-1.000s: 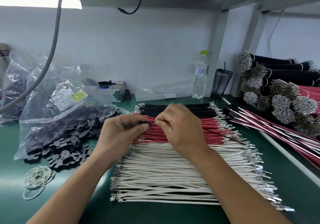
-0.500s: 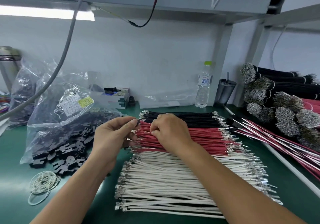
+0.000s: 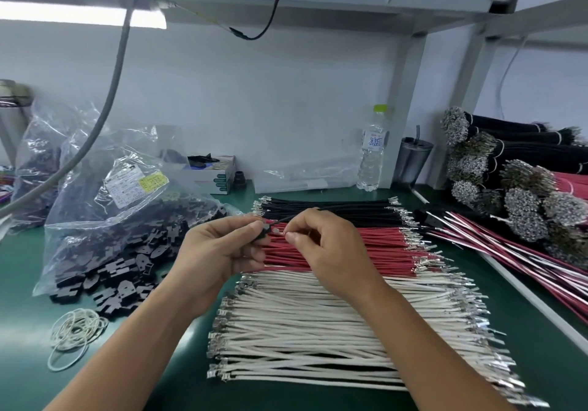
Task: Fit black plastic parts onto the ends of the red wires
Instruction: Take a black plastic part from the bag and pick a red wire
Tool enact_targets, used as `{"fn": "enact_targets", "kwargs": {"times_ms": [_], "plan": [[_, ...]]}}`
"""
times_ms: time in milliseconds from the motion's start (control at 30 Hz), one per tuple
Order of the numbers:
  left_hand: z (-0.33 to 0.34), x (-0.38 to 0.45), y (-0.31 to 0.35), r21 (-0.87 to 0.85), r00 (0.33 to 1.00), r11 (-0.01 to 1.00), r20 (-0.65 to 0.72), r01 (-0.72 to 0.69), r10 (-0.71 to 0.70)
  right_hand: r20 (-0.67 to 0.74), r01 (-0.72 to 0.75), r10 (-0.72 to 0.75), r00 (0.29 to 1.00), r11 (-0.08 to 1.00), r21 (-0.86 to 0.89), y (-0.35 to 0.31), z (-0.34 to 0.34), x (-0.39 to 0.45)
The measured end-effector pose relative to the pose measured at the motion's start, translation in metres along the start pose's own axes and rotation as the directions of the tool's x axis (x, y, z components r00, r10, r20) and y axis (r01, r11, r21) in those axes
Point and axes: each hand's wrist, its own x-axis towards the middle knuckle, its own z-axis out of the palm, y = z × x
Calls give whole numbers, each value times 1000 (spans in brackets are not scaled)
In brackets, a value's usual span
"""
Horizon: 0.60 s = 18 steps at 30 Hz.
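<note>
Compared with a moment ago, both hands are lifted a little clear of the red wires [image 3: 337,245] and drawn slightly apart, so the work between them shows. The left hand [image 3: 219,251] pinches a small black plastic part [image 3: 263,234] between thumb and forefinger, its other fingers curled beneath. The right hand [image 3: 321,245] pinches a thin dark wire [image 3: 288,218] near its metal terminal [image 3: 276,231], whose tip sits just beside the part; whether it touches or has entered it is too small to tell. That wire looks black rather than red, though the blur leaves this uncertain. It suggests an insertion in hand, not finished. The loose black parts [image 3: 121,280] spill from a clear bag [image 3: 105,206] on the green mat [image 3: 133,378], left of the wire rows.
</note>
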Motion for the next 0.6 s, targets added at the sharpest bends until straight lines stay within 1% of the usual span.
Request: {"fn": "enact_targets", "kwargs": {"times_ms": [167, 300, 500, 600], "plan": [[-1, -1, -1, 1, 999, 1000, 47, 17, -17, 6, 24, -24, 1000, 1000, 7, 1, 1, -5], [0, -1, -1, 1, 997, 1000, 72, 30, -30, -8, 49, -50, 999, 998, -35, 0, 1, -8], [1, 0, 0, -15, 998, 999, 35, 48, -47, -45, 17, -17, 999, 1000, -16, -2, 3, -8], [2, -1, 1, 9, 998, 998, 37, 55, -55, -38, 24, -27, 999, 997, -75, -3, 4, -8]]}}
